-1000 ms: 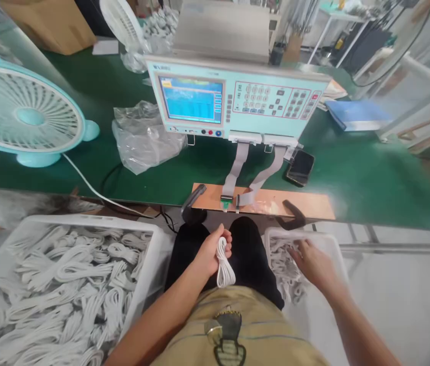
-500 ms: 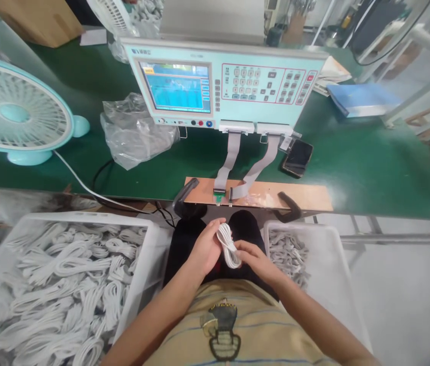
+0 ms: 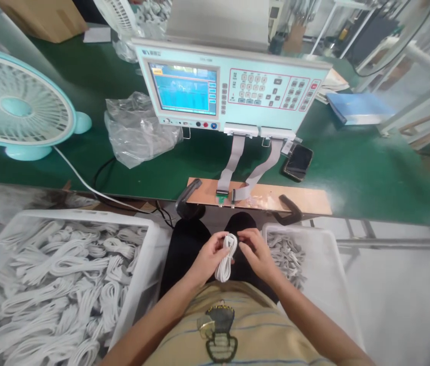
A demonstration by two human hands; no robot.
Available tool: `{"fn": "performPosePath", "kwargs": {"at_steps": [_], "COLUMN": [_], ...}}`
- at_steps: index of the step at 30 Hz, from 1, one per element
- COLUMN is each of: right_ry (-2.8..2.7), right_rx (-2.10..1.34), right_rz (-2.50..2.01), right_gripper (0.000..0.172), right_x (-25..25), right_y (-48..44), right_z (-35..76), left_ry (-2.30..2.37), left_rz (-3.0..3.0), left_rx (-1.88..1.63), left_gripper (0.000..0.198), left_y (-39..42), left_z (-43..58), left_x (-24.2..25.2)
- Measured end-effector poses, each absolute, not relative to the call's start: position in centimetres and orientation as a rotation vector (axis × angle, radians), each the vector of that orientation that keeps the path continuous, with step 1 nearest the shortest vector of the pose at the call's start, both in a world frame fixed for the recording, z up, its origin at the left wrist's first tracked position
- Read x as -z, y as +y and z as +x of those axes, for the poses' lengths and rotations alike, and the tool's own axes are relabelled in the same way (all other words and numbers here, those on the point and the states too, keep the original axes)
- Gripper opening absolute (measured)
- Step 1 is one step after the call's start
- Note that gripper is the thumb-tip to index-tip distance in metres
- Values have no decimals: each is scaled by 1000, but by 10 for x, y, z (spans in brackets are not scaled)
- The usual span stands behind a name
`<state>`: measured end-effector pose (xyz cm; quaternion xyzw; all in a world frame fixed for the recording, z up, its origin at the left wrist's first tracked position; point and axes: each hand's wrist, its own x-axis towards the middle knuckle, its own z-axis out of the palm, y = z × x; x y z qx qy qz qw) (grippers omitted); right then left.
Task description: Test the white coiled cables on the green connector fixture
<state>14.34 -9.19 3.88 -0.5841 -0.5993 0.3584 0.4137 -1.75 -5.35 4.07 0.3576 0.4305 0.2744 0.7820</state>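
Note:
A coiled white cable [image 3: 225, 264] hangs over my lap, with my left hand [image 3: 210, 258] closed on its upper part. Just to the right of the coil is my right hand [image 3: 256, 250], its thumb and index finger close together near the top of the cable; whether they pinch a cable end is too small to tell. Beyond the hands, a wooden board [image 3: 306, 199] is clamped to the table edge and carries a small green connector board [image 3: 221, 199] and a second connector [image 3: 233, 196]. Grey ribbon cables [image 3: 231, 165] run from these to a tester [image 3: 184, 119] with a lit screen.
At the left stands a white bin [image 3: 142, 264] full of coiled cables; a smaller bin [image 3: 337, 284] with cables is at the right. Two black clamps [image 3: 189, 198] grip the board. A fan [image 3: 16, 104], plastic bag [image 3: 138, 129], phone [image 3: 297, 162] and blue folder [image 3: 360, 108] rest on the green table.
The cable coil has turned more upright and moved slightly down. My left fingers have closed on its upper part, and my right hand has moved up and off the coil's side.

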Motion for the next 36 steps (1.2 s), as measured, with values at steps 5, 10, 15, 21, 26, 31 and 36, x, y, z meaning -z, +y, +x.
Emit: {"fn": "performPosePath", "kwargs": {"at_steps": [5, 10, 15, 21, 26, 31, 36], "right_ry": [-1522, -1288, -1182, -1211, -1507, -1695, -1754], "right_rx": [-998, -1289, -1450, -1138, -681, -414, -348], "right_rz": [-1497, -1422, -1296, -1442, -1596, -1523, -1519], "right_gripper": [27, 34, 31, 31, 29, 28, 28], "right_x": [-37, -33, -32, -3, 5, 7, 12], "right_y": [-88, -85, -88, -86, -90, -92, -92], "right_z": [137, 137, 136, 136, 131, 128, 130], "left_ry": [1024, 998, 1020, 1373, 1250, 1234, 1169], "left_rz": [1109, 1223, 1436, 1618, 1568, 1089, 857], "left_rx": [-699, -636, -700, -844, -773, -611, -668], "left_gripper": [39, 36, 30, 13, 10, 16, 19], "left_y": [-57, -57, -59, -55, -61, -61, -60], "left_z": [-20, -22, -20, -18, -18, -16, -15], "left_x": [-38, -38, -43, -37, -34, -31, -35]}}
